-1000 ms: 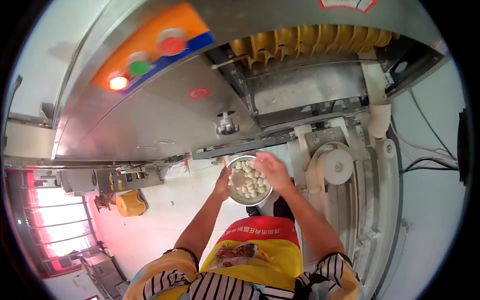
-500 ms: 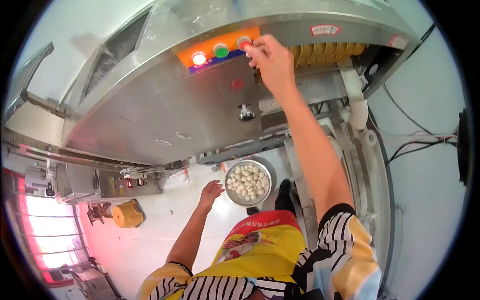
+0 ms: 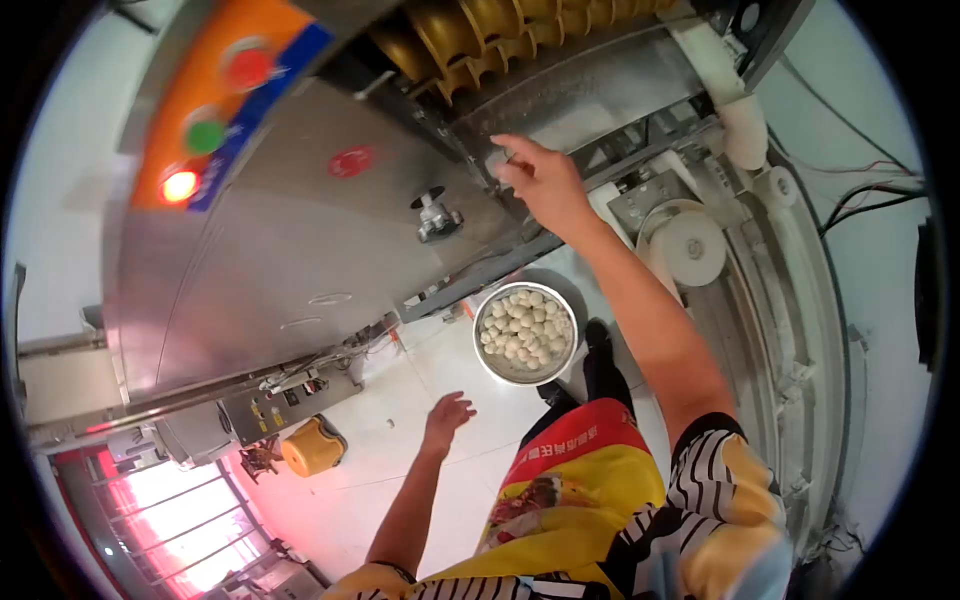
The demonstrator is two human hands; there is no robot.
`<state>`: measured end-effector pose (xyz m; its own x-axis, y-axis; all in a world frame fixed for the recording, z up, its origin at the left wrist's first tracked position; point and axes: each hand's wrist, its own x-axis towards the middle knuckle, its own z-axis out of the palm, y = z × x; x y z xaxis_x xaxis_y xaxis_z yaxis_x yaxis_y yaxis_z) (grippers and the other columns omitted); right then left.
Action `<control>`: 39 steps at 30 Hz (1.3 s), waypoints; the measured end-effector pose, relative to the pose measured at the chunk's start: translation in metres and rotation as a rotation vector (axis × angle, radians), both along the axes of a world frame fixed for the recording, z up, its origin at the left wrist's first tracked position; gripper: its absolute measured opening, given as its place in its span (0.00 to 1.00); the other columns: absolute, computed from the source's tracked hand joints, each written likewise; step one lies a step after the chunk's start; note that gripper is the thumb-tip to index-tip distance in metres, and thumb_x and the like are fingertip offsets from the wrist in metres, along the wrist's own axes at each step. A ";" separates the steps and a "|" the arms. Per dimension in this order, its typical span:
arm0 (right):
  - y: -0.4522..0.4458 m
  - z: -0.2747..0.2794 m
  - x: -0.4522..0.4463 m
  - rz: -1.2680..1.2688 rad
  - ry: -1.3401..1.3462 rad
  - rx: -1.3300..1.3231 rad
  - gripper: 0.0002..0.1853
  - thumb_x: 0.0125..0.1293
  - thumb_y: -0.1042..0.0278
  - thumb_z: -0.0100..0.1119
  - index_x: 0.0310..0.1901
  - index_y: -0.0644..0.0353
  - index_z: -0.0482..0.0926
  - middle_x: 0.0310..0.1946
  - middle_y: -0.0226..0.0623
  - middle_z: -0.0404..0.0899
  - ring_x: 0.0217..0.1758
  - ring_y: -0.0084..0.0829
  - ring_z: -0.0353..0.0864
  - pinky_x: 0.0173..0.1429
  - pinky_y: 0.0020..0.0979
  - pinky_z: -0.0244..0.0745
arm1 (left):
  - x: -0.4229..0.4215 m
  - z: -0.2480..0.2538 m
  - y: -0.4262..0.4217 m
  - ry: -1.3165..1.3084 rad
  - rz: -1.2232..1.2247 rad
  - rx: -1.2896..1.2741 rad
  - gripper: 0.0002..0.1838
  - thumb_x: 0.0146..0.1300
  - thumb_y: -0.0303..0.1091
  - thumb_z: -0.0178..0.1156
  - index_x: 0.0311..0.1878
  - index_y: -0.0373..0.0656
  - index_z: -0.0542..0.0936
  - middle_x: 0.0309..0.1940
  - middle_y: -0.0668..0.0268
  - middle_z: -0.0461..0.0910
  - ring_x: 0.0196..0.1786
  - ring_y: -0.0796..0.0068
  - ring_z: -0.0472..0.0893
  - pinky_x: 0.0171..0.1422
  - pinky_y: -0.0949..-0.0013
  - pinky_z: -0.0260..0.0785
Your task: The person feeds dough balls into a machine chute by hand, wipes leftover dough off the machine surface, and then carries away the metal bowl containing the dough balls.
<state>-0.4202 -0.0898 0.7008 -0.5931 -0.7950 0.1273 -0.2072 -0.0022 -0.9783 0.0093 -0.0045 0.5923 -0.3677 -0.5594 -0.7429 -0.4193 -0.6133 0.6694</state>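
Note:
In the head view my right hand [image 3: 548, 188] hovers in front of the machine's opening, below the golden ridged rollers [image 3: 465, 35]. Its thumb and forefinger are apart, and I see nothing held. The control panel [image 3: 165, 130], orange and blue, is now to its left, with a red button [image 3: 248, 68], a green button [image 3: 205, 136] and a lit red lamp [image 3: 180, 186]. My left hand [image 3: 447, 420] hangs low over the floor, loosely open and holding nothing. Closest to it is a round metal bowl [image 3: 525, 382] full of whitish balls [image 3: 525, 328] that look like dough.
A metal valve-like fitting [image 3: 437, 215] juts from the steel machine front [image 3: 270, 250]. Below the opening are a white roller [image 3: 690, 245] and a conveyor frame [image 3: 745, 300]. Cables [image 3: 860, 200] run along the right wall. A yellow stool [image 3: 312, 447] stands at lower left.
My right hand has left the red button and moved down toward the opening below the rollers. The view has turned, so the panel now appears farther left. My left hand stays low and open.

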 end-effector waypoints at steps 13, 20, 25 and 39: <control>-0.158 -0.071 -0.039 0.049 0.013 -0.139 0.26 0.55 0.68 0.57 0.56 0.52 0.63 0.37 0.48 0.77 0.42 0.49 0.76 0.44 0.41 0.71 | -0.028 -0.044 0.022 -0.115 -0.019 0.140 0.14 0.58 0.25 0.53 0.48 0.38 0.72 0.45 0.62 0.73 0.46 0.67 0.77 0.54 0.66 0.68; -0.149 -0.057 -0.027 0.085 0.477 0.029 0.18 0.54 0.69 0.53 0.48 0.55 0.69 0.31 0.46 0.79 0.37 0.47 0.78 0.38 0.41 0.74 | -0.036 -0.046 0.015 -0.098 0.021 0.123 0.12 0.59 0.23 0.52 0.47 0.37 0.72 0.44 0.63 0.72 0.45 0.69 0.76 0.54 0.67 0.68; -0.178 -0.057 -0.034 -0.057 0.679 0.053 0.14 0.52 0.73 0.49 0.43 0.53 0.72 0.25 0.44 0.78 0.31 0.46 0.79 0.34 0.42 0.75 | -0.046 -0.045 0.014 -0.061 0.052 0.111 0.17 0.57 0.19 0.52 0.51 0.35 0.69 0.35 0.65 0.74 0.43 0.72 0.76 0.51 0.70 0.70; -0.182 -0.066 -0.035 -0.117 0.694 0.105 0.08 0.51 0.72 0.51 0.32 0.57 0.79 0.25 0.45 0.79 0.30 0.46 0.80 0.32 0.41 0.75 | -0.045 -0.056 0.003 -0.036 -0.070 0.059 0.15 0.60 0.20 0.51 0.51 0.35 0.69 0.36 0.66 0.74 0.43 0.73 0.77 0.52 0.71 0.70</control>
